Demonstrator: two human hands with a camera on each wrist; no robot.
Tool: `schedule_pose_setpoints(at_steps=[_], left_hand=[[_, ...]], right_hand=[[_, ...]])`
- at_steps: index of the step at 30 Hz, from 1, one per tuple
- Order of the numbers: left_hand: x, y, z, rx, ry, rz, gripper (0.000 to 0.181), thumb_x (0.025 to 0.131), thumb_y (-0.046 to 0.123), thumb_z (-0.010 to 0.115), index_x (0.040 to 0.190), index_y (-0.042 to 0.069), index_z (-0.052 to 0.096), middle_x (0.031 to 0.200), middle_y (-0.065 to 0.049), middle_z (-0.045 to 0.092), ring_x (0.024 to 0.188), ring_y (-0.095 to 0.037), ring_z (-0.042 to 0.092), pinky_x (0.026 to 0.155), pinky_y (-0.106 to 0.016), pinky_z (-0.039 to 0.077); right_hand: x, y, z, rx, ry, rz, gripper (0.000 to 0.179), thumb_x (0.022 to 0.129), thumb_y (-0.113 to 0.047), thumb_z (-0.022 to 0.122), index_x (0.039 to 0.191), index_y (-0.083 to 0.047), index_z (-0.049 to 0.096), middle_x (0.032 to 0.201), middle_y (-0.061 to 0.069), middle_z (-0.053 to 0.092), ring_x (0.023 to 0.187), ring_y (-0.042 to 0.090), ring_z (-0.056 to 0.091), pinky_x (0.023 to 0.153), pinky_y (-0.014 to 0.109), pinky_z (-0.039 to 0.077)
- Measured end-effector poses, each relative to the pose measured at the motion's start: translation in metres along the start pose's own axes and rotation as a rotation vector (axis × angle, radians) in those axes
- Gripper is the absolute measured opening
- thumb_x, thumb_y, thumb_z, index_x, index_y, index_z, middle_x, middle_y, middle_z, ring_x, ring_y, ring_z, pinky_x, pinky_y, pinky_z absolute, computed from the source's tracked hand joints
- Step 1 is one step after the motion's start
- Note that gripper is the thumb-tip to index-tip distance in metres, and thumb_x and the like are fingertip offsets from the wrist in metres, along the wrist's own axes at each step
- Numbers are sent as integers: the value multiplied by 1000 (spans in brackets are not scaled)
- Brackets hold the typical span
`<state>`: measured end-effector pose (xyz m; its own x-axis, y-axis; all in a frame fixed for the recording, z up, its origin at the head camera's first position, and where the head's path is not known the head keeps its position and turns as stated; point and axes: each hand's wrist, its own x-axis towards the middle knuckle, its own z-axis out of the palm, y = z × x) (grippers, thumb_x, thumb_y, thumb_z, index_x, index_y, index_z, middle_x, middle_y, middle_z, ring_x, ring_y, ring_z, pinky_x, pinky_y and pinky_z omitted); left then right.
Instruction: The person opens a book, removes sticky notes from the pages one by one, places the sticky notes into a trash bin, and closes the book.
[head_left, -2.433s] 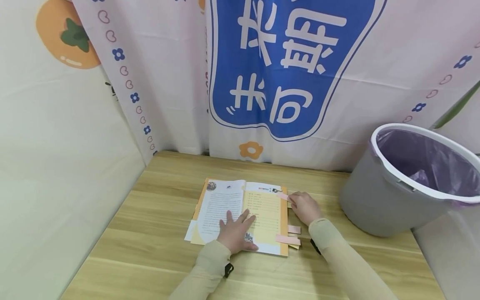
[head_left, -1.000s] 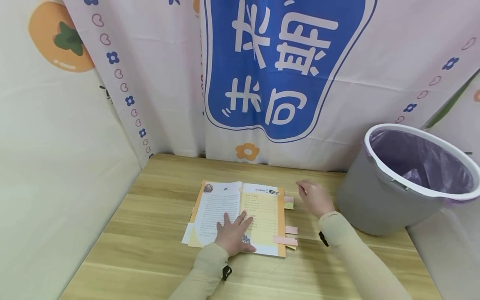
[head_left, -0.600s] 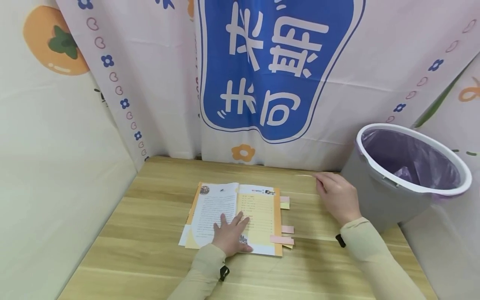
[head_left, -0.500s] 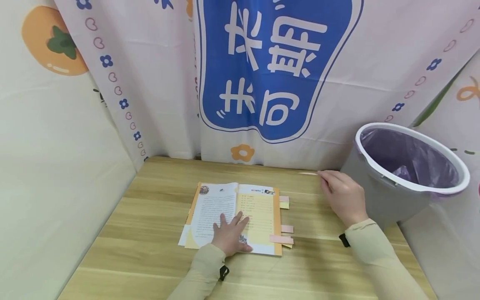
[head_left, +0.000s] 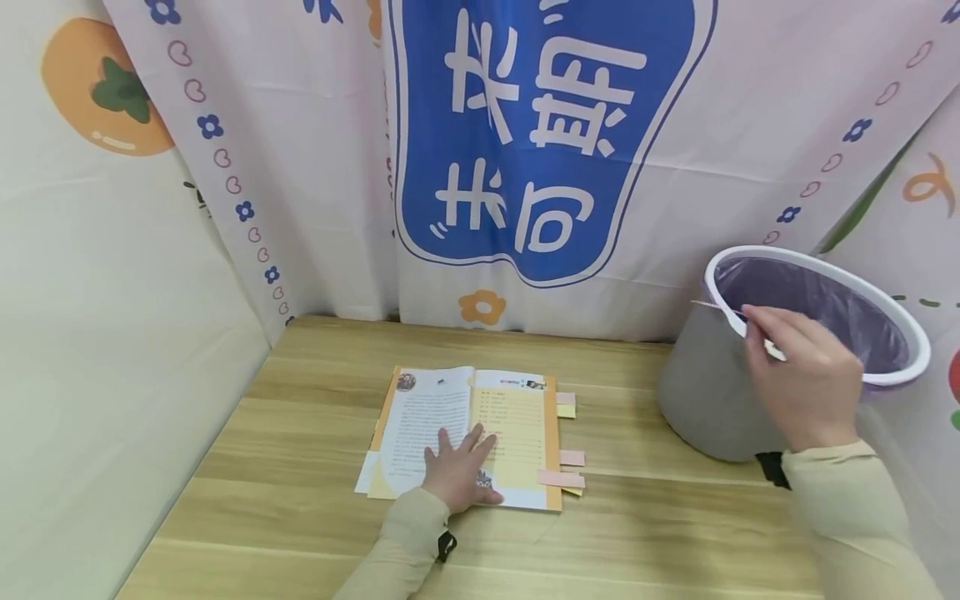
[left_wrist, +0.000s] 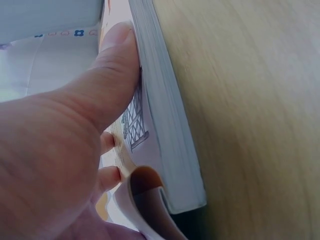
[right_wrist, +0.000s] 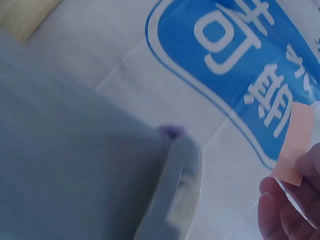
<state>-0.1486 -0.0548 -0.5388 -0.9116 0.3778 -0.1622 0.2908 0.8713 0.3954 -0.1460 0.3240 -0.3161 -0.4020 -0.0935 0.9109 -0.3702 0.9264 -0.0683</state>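
- Wood-grain tabletop [head_left: 300,433], backed by printed curtain [head_left: 330,208].
- Open book [head_left: 427,412], its pages under left hand [head_left: 455,475], fingers spread, probably to keep it flat.
- Pink sticky tabs [head_left: 572,458], projecting from book's right edge, presumably page markers.
- Grey lined bin [head_left: 708,392], standing at right.
- Pink paper strip [right_wrist: 296,132], near bin rim, one end pinched by right hand [head_left: 810,379], leaving the other free.

Free passage runs between book [head_left: 517,417] and bin [head_left: 705,400], which blocks farther right.
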Motion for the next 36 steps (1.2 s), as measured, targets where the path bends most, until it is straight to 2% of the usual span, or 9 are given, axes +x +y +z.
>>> schedule_pose_setpoints(at_steps=[2,4,5,8,11,13,19,26,36], left_hand=[[1,-1,2,11,2,-2,100,67,58,80,151,19,42,161,-8,28,133,-68,16,98,-82,21],[1,-2,3,20,8,-3,100,67,59,80,151,20,42,161,-8,28,133,-68,17,98,-82,22],[1,-2,3,23,9,-3,100,67,59,80,151,20,42,161,-8,28,133,-68,17,98,-82,22],[2,-2,3,24,14,1,100,67,59,80,151,19,43,160,-8,29,133,-68,18,97,-82,22],[2,-2,3,21,12,0,100,66,59,80,151,19,43,160,-8,29,133,-67,17,98,-82,22],[2,-2,3,23,10,-1,100,67,59,80,151,20,43,161,-8,28,133,-67,17,98,-82,22],[0,0,0,22,6,3,100,68,57,80,151,18,42,161,-8,28,133,-67,17,98,-81,22],[-1,1,-1,18,6,5,99,69,57,80,151,18,42,160,-9,29,134,-67,17,98,-81,22],[-1,-1,1,12,6,5,100,68,58,80,151,18,42,161,-9,28,134,-68,16,98,-82,21]], right_hand=[[5,8,-7,-26,-13,20,22,92,-10,59,102,-3,78,95,13,74,80,38,68,91,-2,29],[8,17,-12,-61,-29,38,23,93,-12,58,101,-3,78,95,15,74,81,39,69,91,-3,28],[10,22,-15,-80,-38,45,24,93,-13,58,100,-2,78,95,15,74,80,39,68,87,1,34],[14,34,-22,-126,-75,66,24,90,-12,58,98,0,77,94,18,73,79,40,68,74,22,47],[18,46,-27,-161,-143,85,23,88,-9,58,98,3,75,94,21,72,79,43,66,62,49,42],[22,54,-31,-186,-204,103,22,87,-7,59,98,5,74,92,24,71,73,46,64,56,54,41],[30,78,-36,-264,-391,212,22,85,-6,59,97,9,71,79,32,65,55,51,52,42,54,33],[28,93,-29,-279,-504,297,24,87,-11,56,94,7,71,73,30,64,58,52,52,47,55,35],[22,106,-14,-256,-665,370,31,89,-14,53,106,5,71,83,29,68,69,50,59,50,52,40]])
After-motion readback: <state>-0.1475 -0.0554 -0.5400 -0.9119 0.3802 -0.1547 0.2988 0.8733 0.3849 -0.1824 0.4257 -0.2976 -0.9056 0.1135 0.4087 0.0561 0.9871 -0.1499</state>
